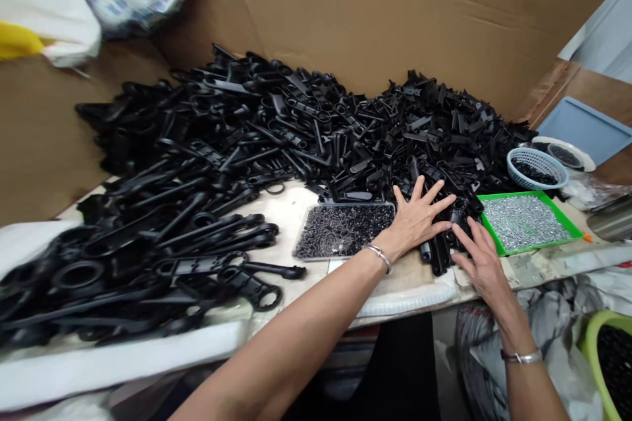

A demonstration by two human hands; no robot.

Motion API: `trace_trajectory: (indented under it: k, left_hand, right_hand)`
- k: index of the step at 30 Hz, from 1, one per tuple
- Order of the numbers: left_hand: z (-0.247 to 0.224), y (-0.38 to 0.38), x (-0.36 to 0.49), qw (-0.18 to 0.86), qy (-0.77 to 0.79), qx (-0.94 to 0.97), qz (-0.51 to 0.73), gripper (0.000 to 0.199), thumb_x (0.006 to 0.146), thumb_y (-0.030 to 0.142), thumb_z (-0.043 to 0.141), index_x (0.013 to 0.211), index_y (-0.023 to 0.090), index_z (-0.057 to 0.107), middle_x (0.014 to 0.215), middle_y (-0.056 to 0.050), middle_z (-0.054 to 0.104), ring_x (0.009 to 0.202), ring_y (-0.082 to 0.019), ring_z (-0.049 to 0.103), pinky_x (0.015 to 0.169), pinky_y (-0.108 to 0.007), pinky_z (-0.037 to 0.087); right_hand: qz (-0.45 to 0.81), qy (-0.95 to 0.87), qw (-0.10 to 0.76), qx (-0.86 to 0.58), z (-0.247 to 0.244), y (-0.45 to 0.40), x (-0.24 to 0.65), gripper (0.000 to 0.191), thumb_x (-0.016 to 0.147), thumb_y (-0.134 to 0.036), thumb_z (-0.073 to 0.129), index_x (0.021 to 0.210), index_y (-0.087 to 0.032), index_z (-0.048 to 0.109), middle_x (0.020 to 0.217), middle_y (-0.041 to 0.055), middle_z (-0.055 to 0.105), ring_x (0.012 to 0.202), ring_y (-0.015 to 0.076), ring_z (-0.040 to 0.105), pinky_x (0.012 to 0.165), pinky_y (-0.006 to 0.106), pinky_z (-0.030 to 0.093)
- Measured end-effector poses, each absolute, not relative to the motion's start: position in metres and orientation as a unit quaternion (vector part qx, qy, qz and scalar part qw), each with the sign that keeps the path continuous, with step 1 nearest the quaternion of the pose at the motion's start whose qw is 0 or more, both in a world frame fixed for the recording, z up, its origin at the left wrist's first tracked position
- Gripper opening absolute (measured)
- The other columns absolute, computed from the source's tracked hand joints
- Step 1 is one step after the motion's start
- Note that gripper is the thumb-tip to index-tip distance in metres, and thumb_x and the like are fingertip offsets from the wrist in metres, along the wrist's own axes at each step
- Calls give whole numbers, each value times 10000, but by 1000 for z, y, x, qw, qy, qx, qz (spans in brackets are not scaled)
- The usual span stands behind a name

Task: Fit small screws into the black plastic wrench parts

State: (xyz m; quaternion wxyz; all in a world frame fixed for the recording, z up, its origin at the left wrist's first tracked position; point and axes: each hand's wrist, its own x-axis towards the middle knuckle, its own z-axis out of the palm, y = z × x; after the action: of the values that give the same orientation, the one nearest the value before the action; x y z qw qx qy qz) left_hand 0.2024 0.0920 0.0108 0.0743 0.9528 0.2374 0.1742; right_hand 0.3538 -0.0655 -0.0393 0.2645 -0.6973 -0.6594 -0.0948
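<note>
My left hand is spread flat, palm down, over black plastic parts at the near edge of the right-hand heap. Just right of it, my right hand has its fingers apart beside a small group of black parts lying side by side. Nothing is gripped in either hand. A clear tray of small black pieces lies left of my left wrist. Beyond my right hand is a green tray full of small silvery metal pieces.
Long black handles cover the table's left side, with a taller pile behind. Blue basket and blue tray are at right. A yellow-green tub stands low right. White foam lines the front edge; cardboard rises behind.
</note>
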Motion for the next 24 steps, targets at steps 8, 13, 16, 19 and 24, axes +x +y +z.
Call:
trace_trajectory:
  k: [8,13,16,19,24]
  left_hand:
    - [10,110,209,93,243,946,191,573,893,559,529,1416,363,399,1527,-77,334,1418,-402,188,945,-862,161]
    - [12,111,210,96,244,947,186,577,897,544,528,1424,351,394,1539,-83,311,1418,-412,179,956,-860,127]
    - [17,110,210,106,247,949,162,590,906,529,523,1443,342,364,1561,-86,271,1437,-404,136,961,-859,94]
    - [25,110,209,145,248,950,123,612,907,573,491,1452,334,350,1588,-76,207,1456,-401,69,970,-854,41]
    - [35,113,199,206,249,937,136,421,993,411,378,1395,303,444,1578,-44,246,1466,-349,102,1010,-822,21]
  right_hand:
    - [-90,-660,265,-697,-34,-44,365,438,958,-329,504,1395,-305,499,1507,72,383,1369,299,340,1113,537,349]
    - [-86,-662,258,-699,-30,-42,365,433,964,-326,487,1396,-296,499,1505,76,384,1368,292,336,1116,537,341]
    - [-78,-672,245,-695,-24,-43,364,440,965,-324,490,1401,-265,493,1495,104,386,1370,288,335,1114,527,346]
    - [-69,-682,216,-695,-15,-47,364,468,954,-314,514,1416,-252,469,1499,119,370,1387,298,314,1111,538,345]
    - [-71,-674,178,-714,4,-64,360,512,960,-282,498,1460,-251,392,1509,122,355,1369,297,359,1091,530,379]
